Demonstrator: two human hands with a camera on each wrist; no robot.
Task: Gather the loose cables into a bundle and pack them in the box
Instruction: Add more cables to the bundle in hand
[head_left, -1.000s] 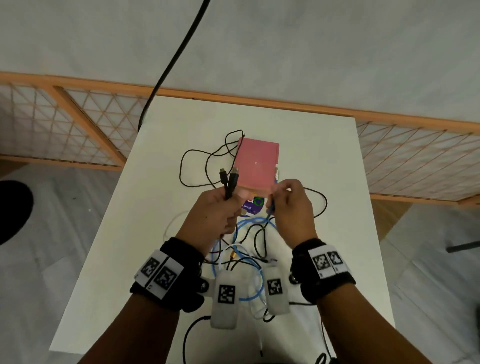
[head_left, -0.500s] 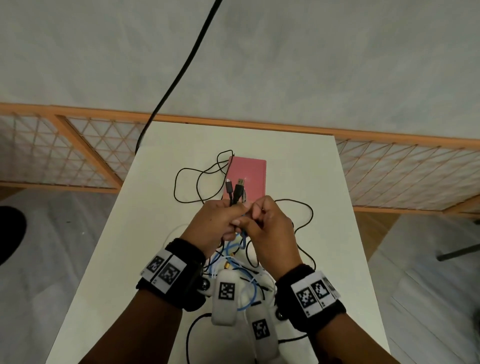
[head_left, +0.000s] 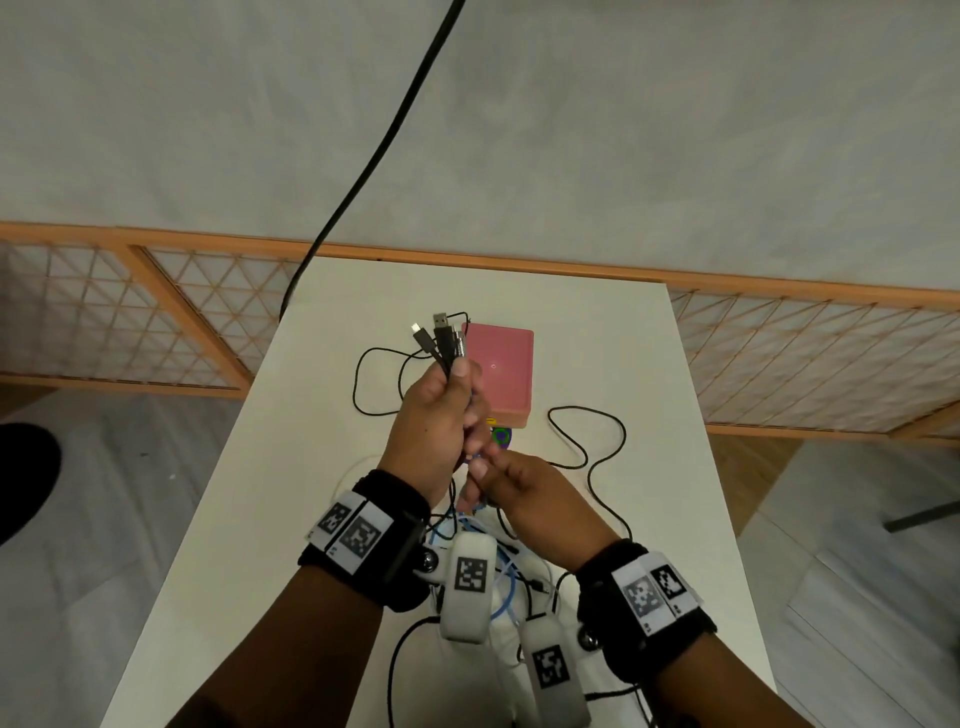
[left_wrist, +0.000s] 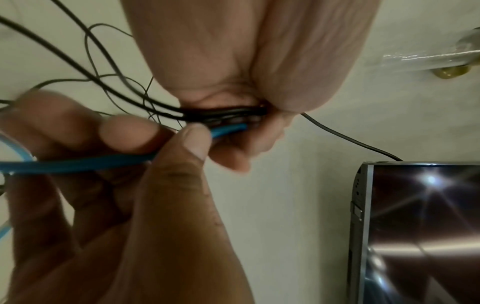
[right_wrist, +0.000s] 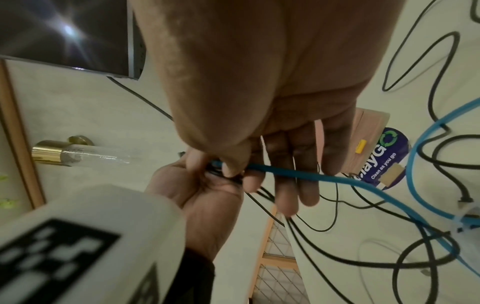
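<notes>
My left hand is raised over the white table and grips a bunch of cable ends; black USB plugs stick up from the fist. Just below it, my right hand pinches the blue cable between thumb and fingers, close under the left fist. In the left wrist view the black cables and the blue cable run together into the left palm. The pink box lies shut on the table behind my hands. More blue cable and black cable loops lie loose on the table.
A purple sticker lies at the box's near end. A thick black cord hangs down to the table's far left corner. An orange lattice fence runs behind the table. Bare table surface lies left and right of the cables.
My left hand lifted the plug ends higher and farther away. My right hand brought the blue cable to the left hand, then slid down it toward me.
</notes>
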